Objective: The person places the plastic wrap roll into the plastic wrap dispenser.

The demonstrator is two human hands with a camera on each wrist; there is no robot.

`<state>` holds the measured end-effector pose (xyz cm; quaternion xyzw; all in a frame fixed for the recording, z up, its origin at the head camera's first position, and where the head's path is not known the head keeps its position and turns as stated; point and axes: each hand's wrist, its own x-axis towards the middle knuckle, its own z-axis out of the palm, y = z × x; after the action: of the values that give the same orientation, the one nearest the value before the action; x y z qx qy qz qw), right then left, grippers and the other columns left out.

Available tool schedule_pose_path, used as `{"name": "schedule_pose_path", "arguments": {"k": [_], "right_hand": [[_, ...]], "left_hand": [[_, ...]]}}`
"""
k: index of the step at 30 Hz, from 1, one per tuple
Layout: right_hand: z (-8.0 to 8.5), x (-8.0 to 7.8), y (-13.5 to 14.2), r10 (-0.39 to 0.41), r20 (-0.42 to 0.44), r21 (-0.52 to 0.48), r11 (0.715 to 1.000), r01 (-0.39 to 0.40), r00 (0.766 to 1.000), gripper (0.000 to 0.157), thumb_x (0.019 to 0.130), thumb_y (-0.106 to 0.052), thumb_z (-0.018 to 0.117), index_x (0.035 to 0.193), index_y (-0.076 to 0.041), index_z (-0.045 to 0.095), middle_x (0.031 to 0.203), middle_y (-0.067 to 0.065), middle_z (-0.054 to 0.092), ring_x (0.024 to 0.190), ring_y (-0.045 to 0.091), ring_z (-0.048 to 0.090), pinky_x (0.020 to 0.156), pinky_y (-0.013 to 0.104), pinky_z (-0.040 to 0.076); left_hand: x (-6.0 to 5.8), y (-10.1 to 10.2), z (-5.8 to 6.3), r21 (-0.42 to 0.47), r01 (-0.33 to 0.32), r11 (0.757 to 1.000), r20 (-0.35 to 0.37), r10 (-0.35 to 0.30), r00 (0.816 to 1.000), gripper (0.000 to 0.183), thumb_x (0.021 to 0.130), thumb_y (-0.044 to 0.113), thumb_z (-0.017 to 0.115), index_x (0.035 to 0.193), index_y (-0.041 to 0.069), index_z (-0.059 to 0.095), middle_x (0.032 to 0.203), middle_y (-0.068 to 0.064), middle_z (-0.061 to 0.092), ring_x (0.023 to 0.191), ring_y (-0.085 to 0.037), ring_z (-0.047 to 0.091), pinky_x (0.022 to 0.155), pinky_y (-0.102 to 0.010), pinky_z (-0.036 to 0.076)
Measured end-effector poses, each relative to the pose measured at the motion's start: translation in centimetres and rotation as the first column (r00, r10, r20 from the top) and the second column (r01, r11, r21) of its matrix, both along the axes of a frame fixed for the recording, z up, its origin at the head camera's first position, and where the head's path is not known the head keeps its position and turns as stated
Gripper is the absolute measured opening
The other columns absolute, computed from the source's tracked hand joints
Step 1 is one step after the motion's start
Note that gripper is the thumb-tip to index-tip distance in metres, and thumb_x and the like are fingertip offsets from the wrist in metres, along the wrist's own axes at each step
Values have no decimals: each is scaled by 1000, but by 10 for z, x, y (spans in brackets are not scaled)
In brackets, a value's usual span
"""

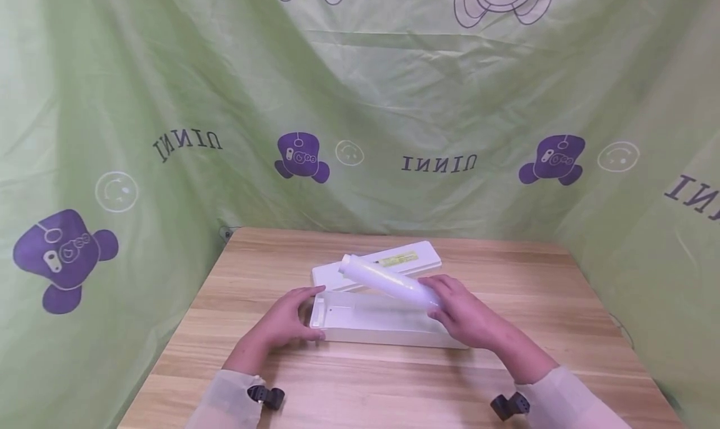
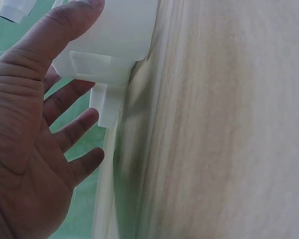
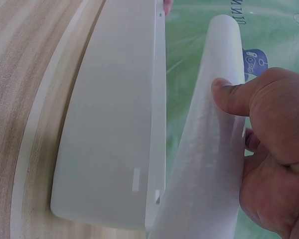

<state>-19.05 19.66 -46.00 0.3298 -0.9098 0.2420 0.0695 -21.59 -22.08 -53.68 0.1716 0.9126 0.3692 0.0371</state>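
Note:
A roll of clear plastic wrap is held by my right hand near its right end. It slants above the box, its far left end raised. In the right wrist view my thumb presses along the roll, apart from the box wall. The long white box lies uncovered on the table. My left hand spans the box's left end, thumb at the front wall and index finger at the back corner. The left wrist view shows the other fingers spread beside the box end.
Behind the box lies a white lid with a yellow-green label, set at an angle. Everything rests on a wood-grain table. A green printed cloth hangs around the back and sides.

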Motion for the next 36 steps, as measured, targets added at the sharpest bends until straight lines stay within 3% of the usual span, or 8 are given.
{"name": "schedule_pose_path", "arguments": {"k": [36], "right_hand": [[5,10,-26,45,35,160,986,-50,998,58,94,-11,76,147,-4,52,140,17,55,124,34,56,106,51,51]], "left_hand": [[6,-6,3,-2,7,1000,19,-7,1000,111,57,54,99,153,27,52,152,-6,54,143,-35,45,120,-56,34]]}}
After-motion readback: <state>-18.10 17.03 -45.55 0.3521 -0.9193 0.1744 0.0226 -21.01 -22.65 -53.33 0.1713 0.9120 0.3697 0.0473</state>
